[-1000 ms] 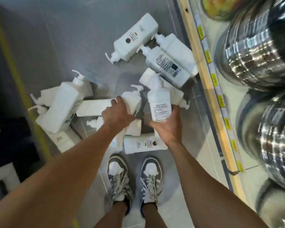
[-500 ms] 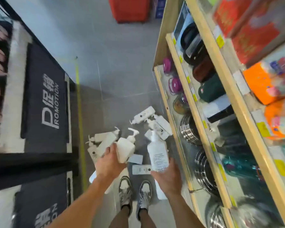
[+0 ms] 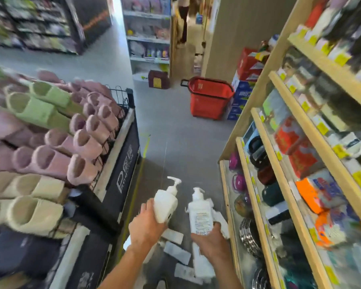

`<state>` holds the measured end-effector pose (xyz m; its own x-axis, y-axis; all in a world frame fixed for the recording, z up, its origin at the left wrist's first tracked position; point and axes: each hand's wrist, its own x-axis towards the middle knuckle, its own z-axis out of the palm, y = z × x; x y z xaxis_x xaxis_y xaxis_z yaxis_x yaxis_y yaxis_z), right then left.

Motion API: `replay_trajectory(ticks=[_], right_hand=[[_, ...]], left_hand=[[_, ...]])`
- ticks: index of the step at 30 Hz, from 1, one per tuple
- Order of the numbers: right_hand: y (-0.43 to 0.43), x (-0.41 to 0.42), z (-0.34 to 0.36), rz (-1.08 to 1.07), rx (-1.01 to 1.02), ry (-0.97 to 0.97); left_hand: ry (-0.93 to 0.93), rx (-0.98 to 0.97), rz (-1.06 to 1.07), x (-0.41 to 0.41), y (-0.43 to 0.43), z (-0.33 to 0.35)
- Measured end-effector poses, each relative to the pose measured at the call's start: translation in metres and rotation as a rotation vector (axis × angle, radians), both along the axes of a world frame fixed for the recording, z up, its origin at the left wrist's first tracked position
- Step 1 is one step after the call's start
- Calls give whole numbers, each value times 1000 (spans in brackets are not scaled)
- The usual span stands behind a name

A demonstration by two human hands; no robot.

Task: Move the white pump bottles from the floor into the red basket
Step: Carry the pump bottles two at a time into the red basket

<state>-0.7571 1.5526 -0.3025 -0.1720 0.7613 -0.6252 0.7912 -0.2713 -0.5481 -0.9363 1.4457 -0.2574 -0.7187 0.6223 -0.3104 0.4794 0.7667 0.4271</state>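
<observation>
My left hand (image 3: pixel 145 226) grips a white pump bottle (image 3: pixel 165 202) by its base, pump pointing up. My right hand (image 3: pixel 212 239) holds a second white pump bottle (image 3: pixel 200 214) with a printed label, also upright. Both are lifted above the floor. Several more white pump bottles (image 3: pixel 176 252) lie scattered on the grey floor below my hands, partly hidden by my arms. The red basket (image 3: pixel 209 98) stands on the floor far ahead, at the end of the aisle beside the shelf corner; what is inside it cannot be seen.
A black promotion bin (image 3: pixel 121 163) heaped with pink, green and cream slippers lines the left side. Wooden shelves (image 3: pixel 265 163) with pots, bottles and boxes run along the right. Stacked cartons (image 3: pixel 243 84) sit behind the basket. A person (image 3: pixel 182 19) stands far back.
Both hands have lifted a bottle each off the floor pile. The view has swung up from the floor to the aisle, bringing the red basket into sight.
</observation>
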Motion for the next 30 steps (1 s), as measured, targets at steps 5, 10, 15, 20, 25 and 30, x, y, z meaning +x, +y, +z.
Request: replay_trajectory(ticks=[5, 10, 15, 20, 25, 30], right_hand=[[-4, -22, 19, 194, 38, -28], [2, -37, 35, 414, 89, -25], [-1, -56, 33, 615, 74, -4], [-35, -68, 14, 835, 30, 27], [-97, -75, 13, 1103, 36, 7], [-173, -72, 23, 1380, 114, -38]], left_hand=[[-1, 27, 200, 5, -40, 17], [-60, 55, 492, 19, -75, 22], [-91, 85, 785, 49, -105, 28], [-92, 72, 998, 96, -152, 22], [-128, 84, 1285, 150, -219, 18], [-89, 149, 1555, 204, -285, 26]])
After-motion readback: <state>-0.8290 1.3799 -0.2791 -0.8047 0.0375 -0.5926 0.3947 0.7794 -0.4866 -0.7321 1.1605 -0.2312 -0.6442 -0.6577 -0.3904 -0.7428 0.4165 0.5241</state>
